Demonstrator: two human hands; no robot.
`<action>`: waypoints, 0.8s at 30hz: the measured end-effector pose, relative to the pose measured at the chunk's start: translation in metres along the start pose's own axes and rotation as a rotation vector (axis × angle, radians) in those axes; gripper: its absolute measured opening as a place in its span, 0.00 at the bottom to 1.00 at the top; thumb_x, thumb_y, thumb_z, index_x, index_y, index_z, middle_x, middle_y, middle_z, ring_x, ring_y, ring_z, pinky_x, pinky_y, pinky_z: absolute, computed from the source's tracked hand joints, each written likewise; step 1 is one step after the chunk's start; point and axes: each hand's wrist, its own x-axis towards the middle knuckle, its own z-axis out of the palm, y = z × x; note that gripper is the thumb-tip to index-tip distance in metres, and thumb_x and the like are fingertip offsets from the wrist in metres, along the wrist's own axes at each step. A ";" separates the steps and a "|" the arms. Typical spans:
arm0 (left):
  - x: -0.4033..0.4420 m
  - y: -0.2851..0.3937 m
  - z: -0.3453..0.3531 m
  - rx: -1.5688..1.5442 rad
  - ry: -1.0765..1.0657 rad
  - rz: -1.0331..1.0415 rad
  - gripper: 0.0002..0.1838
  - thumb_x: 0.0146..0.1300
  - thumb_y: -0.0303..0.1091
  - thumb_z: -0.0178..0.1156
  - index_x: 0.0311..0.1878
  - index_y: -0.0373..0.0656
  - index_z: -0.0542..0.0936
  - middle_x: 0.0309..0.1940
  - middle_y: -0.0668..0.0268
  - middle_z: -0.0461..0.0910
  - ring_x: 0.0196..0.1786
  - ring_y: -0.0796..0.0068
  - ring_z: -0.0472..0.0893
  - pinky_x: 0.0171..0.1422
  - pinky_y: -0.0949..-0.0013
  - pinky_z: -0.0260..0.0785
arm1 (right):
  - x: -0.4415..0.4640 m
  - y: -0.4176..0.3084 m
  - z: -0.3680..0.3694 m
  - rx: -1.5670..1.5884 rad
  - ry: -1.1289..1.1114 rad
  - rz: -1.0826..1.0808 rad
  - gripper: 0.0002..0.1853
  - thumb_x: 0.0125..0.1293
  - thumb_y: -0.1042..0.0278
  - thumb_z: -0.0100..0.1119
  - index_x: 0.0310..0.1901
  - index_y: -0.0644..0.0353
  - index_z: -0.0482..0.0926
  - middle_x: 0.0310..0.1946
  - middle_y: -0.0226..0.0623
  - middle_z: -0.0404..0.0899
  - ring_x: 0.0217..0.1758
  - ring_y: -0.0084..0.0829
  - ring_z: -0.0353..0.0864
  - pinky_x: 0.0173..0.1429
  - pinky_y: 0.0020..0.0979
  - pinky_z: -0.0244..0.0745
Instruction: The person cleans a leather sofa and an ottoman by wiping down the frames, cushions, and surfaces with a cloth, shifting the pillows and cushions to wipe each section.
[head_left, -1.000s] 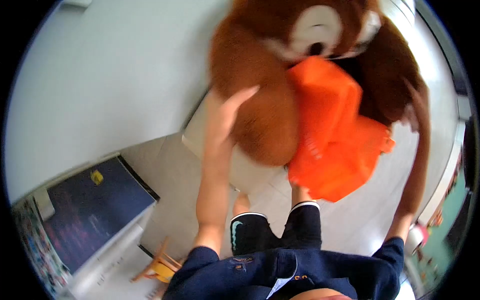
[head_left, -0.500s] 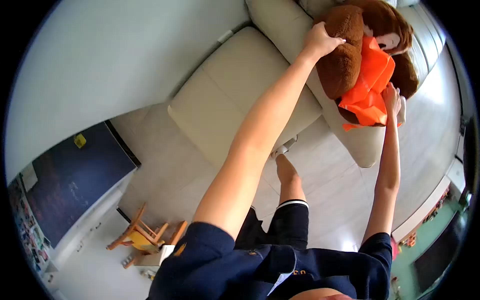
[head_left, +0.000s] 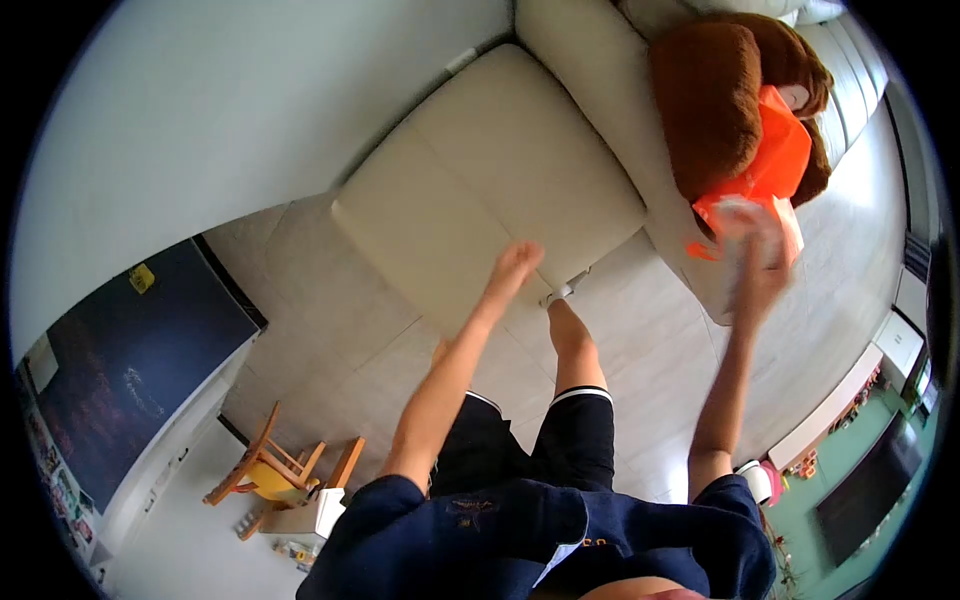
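Orange bag [head_left: 784, 150] lies beyond our blurred right hand [head_left: 762, 262]; our left hand [head_left: 517, 262], apart, hovers by the cream seat [head_left: 490, 150], both grips unclear.

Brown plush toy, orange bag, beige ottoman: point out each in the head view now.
Brown plush toy [head_left: 705, 110]: head view, thick limb on its left side in the picture.
Orange bag [head_left: 782, 150]: head view, upper part.
Beige ottoman [head_left: 500, 150]: head view, cushion top.

Big brown furry plush toy [head_left: 706, 112] sat slumped on the pale sofa [head_left: 592, 62]. Bright orange bag [head_left: 778, 160], thin and crumpled, lay against its front, lower end partly behind my blurred right hand [head_left: 760, 250].
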 end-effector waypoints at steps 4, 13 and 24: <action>-0.081 -0.049 0.014 -0.295 -0.075 0.231 0.29 0.68 0.56 0.58 0.65 0.49 0.71 0.58 0.67 0.73 0.58 0.73 0.73 0.59 0.64 0.69 | -0.091 -0.052 0.117 0.497 -0.674 0.352 0.12 0.64 0.65 0.61 0.45 0.64 0.83 0.40 0.36 0.86 0.49 0.29 0.82 0.55 0.34 0.75; -0.016 -0.003 -0.124 -0.515 0.690 0.224 0.21 0.67 0.39 0.64 0.56 0.35 0.77 0.51 0.61 0.80 0.56 0.66 0.78 0.60 0.63 0.69 | -0.113 -0.014 0.299 0.290 -0.898 0.166 0.19 0.69 0.67 0.57 0.61 0.60 0.74 0.60 0.42 0.76 0.53 0.33 0.81 0.57 0.33 0.75; 0.255 0.011 -0.169 1.025 0.997 0.504 0.34 0.57 0.30 0.65 0.67 0.34 0.68 0.72 0.50 0.62 0.76 0.50 0.59 0.80 0.52 0.46 | -0.156 0.320 0.289 -0.621 -0.202 0.086 0.34 0.77 0.42 0.38 0.77 0.52 0.51 0.75 0.47 0.55 0.76 0.48 0.57 0.75 0.51 0.55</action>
